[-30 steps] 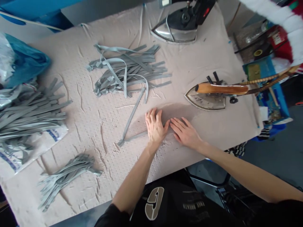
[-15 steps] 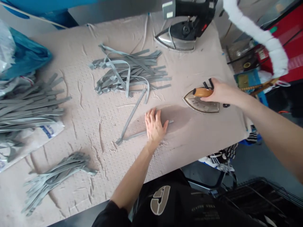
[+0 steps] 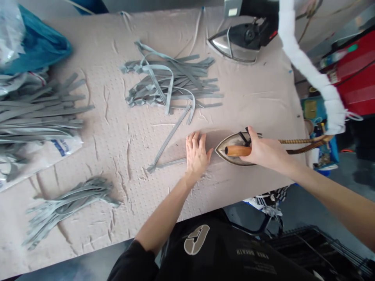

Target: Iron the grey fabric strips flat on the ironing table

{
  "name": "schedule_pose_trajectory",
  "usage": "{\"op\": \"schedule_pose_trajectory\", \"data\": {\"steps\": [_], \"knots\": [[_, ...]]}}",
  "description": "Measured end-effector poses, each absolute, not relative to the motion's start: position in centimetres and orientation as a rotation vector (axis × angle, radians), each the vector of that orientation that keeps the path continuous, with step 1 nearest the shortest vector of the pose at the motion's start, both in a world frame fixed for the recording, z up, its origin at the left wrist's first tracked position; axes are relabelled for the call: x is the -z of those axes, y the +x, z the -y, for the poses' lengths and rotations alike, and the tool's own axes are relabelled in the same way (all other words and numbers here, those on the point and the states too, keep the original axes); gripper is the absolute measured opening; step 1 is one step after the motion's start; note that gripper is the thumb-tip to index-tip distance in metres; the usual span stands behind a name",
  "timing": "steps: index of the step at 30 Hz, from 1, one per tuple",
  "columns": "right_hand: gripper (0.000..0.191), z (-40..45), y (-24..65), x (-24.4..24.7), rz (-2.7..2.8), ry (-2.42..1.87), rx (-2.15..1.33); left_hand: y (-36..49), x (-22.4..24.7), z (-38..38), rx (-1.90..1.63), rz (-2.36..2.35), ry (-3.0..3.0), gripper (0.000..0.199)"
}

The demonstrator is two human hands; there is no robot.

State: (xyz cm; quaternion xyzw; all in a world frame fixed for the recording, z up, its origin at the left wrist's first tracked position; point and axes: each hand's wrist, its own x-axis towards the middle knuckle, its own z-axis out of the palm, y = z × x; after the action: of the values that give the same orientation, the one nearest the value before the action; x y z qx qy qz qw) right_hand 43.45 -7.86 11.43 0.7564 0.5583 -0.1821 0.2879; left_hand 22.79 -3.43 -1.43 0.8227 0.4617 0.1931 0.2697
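Note:
My left hand (image 3: 198,154) lies palm down on the padded table, fingers out, over one arm of a thin grey zipper (image 3: 170,137). That zipper is spread into a V with its joined end to the left; the part under my palm is hidden. My right hand (image 3: 259,150) is wrapped round the wooden handle of an iron (image 3: 236,151). The iron's pointed tip faces left, just right of my left thumb, and its soleplate is down at the table. The iron's rear is partly covered by my hand.
Grey zippers lie in a loose pile (image 3: 175,84) beyond my hands, a small bundle (image 3: 73,199) at front left and a big heap (image 3: 38,113) on plastic at left. A second iron (image 3: 237,43) stands at the back. A white-wrapped hose (image 3: 313,66) hangs at right.
The iron in my right hand has moved left and nearer to me, up close to my left hand. My left hand stays on the zipper. The view has shifted slightly.

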Motion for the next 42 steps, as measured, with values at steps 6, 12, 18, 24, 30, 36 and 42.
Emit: {"op": "schedule_pose_trajectory", "data": {"steps": [6,12,18,24,30,36,42], "knots": [[0.112,6.7,40.8,-11.2,-1.574,2.004,0.467,20.8,1.5,2.9,-0.551,-1.291,2.174,0.057],[0.113,5.9,38.9,-11.1,-1.647,1.974,0.449,16.8,1.8,2.2,-0.550,-1.287,2.231,0.058],[0.109,5.9,39.1,-11.2,-1.597,1.941,0.448,15.1,1.8,2.2,-0.529,-1.265,2.236,0.065],[0.115,4.9,37.1,-11.0,-1.589,1.891,0.469,14.7,1.4,2.0,-0.490,-1.299,2.204,0.063],[0.120,4.0,34.7,-11.0,-1.647,1.891,0.488,11.9,1.3,1.4,-0.464,-1.355,2.187,0.060],[0.120,3.8,34.3,-11.2,-1.612,1.882,0.495,9.0,1.5,1.5,-0.469,-1.424,2.159,0.059],[0.121,2.6,31.0,-11.1,-1.707,1.868,0.501,7.2,1.4,1.7,-0.505,-1.451,2.159,0.055]]}}
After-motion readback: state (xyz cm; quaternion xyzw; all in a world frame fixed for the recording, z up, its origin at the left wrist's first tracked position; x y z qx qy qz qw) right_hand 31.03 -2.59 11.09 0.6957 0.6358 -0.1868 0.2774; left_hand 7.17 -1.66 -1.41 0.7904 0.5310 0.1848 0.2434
